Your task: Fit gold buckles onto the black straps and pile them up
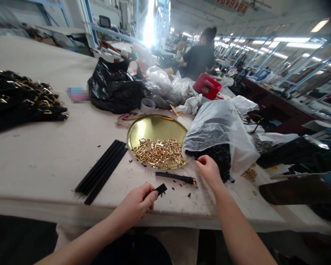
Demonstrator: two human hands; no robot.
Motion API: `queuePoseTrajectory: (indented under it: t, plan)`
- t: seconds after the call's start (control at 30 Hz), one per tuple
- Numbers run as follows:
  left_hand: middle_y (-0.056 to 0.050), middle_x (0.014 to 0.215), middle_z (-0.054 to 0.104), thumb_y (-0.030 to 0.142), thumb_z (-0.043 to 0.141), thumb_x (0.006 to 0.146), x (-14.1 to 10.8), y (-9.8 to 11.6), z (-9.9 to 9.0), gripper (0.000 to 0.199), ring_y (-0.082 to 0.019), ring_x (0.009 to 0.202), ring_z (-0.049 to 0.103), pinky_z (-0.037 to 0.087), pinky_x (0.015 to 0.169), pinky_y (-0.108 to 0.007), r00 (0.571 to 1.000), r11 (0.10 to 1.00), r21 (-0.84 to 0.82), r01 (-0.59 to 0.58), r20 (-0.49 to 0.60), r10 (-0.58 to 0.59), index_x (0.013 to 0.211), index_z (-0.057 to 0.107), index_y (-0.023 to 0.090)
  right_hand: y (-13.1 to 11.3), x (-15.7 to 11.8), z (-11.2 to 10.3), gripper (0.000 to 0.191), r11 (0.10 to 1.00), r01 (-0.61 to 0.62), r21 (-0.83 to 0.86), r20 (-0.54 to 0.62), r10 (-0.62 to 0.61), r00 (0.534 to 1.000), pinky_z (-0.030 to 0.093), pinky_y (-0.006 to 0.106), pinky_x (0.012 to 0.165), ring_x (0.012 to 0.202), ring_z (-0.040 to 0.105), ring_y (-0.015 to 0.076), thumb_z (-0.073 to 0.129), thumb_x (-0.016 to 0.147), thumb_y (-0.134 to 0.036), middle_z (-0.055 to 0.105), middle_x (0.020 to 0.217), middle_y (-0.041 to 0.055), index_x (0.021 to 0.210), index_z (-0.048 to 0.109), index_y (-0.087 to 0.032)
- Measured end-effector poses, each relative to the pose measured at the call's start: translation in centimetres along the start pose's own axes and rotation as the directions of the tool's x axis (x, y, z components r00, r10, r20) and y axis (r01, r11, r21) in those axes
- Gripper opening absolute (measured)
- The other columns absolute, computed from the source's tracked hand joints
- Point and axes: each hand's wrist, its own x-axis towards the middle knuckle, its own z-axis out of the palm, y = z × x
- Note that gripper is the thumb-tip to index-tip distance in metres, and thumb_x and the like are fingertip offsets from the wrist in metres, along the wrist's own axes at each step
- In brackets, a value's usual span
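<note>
My left hand [145, 198] is closed round a black strap [162, 188], whose flat end sticks out past the thumb above the table's front part. My right hand [209, 171] has its fingertips pinched at the mouth of a translucent plastic bag [213, 123]; something small and dark shows at the tips, too small to name. Black pieces [223, 158] fill the bag's opening beside that hand. Between the hands lies a black strap with a gold buckle [179, 177]. Just behind it, a round gold tray [138, 129] holds a heap of gold buckles [160, 154].
Several black straps [102, 171] lie side by side left of the tray. A pile of buckled black straps [19, 103] is at far left. Behind stand a black plastic bag [113, 88], a tape roll [148, 105] and a red bag [206, 86]. A person [200, 55] is farther back.
</note>
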Motion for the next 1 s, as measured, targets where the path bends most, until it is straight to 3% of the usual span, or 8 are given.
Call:
queuePoseTrajectory:
  t: [0.17, 0.2, 0.3, 0.37, 0.5, 0.6, 0.83, 1.0]
  plan:
    - [0.004, 0.059, 0.051, 0.035, 0.039, 0.083, 0.8, 1.8, 0.3, 0.022, -0.009, 0.049, 0.041, 0.033, 0.051, -0.02, 0.993, 0.994, -0.012, -0.107, -0.06, 0.106, 0.072, 0.049, 0.018, -2.4, -7.2, 1.6, 0.035, 0.95, -0.128, 0.284, 0.259, 0.053, 0.964, 0.046, 0.032, 0.061, 0.061, 0.053, 0.016, 0.06, 0.065, -0.054, 0.056, 0.067, 0.0003, 0.072, 0.053, -0.02]
    - [0.004, 0.059, 0.051, 0.034, 0.039, 0.083, 0.9, 2.0, 0.4, 0.022, -0.009, 0.05, 0.042, 0.033, 0.051, -0.02, 0.989, 0.991, -0.011, -0.13, -0.075, 0.129, 0.072, 0.049, 0.018, -2.9, -8.7, 2.3, 0.036, 0.911, -0.186, 0.368, 0.298, 0.074, 0.952, 0.046, 0.03, 0.06, 0.061, 0.054, 0.0147, 0.062, 0.064, -0.054, 0.057, 0.069, 0.0001, 0.073, 0.054, -0.02]
    - [0.004, 0.06, 0.052, 0.032, 0.039, 0.084, 0.8, 1.9, 0.9, 0.022, -0.009, 0.053, 0.044, 0.033, 0.053, -0.02, 0.981, 0.987, 0.035, -0.157, -0.114, 0.16, 0.074, 0.052, 0.018, -3.9, -11.7, 4.6, 0.03, 0.658, -0.392, 0.643, 0.397, 0.151, 0.905, 0.046, 0.024, 0.058, 0.059, 0.054, 0.0109, 0.073, 0.06, -0.043, 0.057, 0.067, -0.0027, 0.074, 0.058, -0.021]
    - [0.003, 0.062, 0.053, 0.032, 0.04, 0.083, 0.5, 1.5, 0.9, 0.021, -0.01, 0.056, 0.046, 0.033, 0.053, -0.02, 0.981, 0.983, 0.116, -0.143, -0.112, 0.156, 0.075, 0.054, 0.018, -4.2, -12.7, 5.8, 0.026, 0.581, -0.4, 0.709, 0.384, 0.157, 0.91, 0.045, 0.022, 0.058, 0.058, 0.053, 0.0098, 0.076, 0.06, -0.038, 0.057, 0.065, -0.0039, 0.073, 0.06, -0.021]
    - [0.001, 0.064, 0.056, 0.032, 0.041, 0.082, -0.3, 0.6, 0.3, 0.022, -0.013, 0.061, 0.049, 0.032, 0.054, -0.021, 0.983, 0.958, 0.253, -0.135, -0.088, 0.162, 0.075, 0.056, 0.018, -4.0, -13.1, 6.2, 0.022, 0.733, -0.249, 0.633, 0.291, 0.073, 0.954, 0.042, 0.025, 0.061, 0.059, 0.051, 0.0115, 0.072, 0.065, -0.037, 0.057, 0.064, -0.0033, 0.072, 0.06, -0.02]
    - [0.002, 0.064, 0.056, 0.031, 0.041, 0.082, -0.7, 0.6, -0.3, 0.022, -0.012, 0.06, 0.049, 0.031, 0.054, -0.021, 0.983, 0.947, 0.282, -0.155, -0.05, 0.175, 0.074, 0.056, 0.018, -3.9, -13.0, 5.5, 0.021, 0.847, -0.179, 0.501, 0.333, 0.002, 0.943, 0.041, 0.025, 0.061, 0.061, 0.052, 0.0127, 0.07, 0.067, -0.037, 0.058, 0.061, -0.0022, 0.071, 0.059, -0.019]
    - [0.003, 0.058, 0.052, 0.031, 0.039, 0.081, -1.1, 1.3, -0.3, 0.023, -0.011, 0.055, 0.046, 0.029, 0.05, -0.02, 0.99, 0.954, 0.265, -0.139, 0.037, 0.134, 0.074, 0.058, 0.018, -3.7, -13.6, 5.5, 0.023, 0.773, -0.338, 0.537, 0.481, 0.048, 0.875, 0.04, 0.025, 0.06, 0.059, 0.052, 0.0117, 0.072, 0.066, -0.033, 0.057, 0.063, -0.0037, 0.08, 0.06, -0.02]
    - [0.001, 0.067, 0.058, 0.032, 0.04, 0.081, -0.9, 1.5, -0.4, 0.022, -0.012, 0.059, 0.05, 0.034, 0.054, -0.021, 0.994, 0.977, 0.188, -0.103, 0.061, 0.093, 0.08, 0.056, 0.018, -3.4, -14.1, 6.5, 0.02, 0.695, -0.4, 0.598, 0.481, 0.088, 0.872, 0.039, 0.023, 0.058, 0.057, 0.047, 0.0103, 0.073, 0.065, -0.033, 0.056, 0.065, -0.0038, 0.077, 0.062, -0.02]
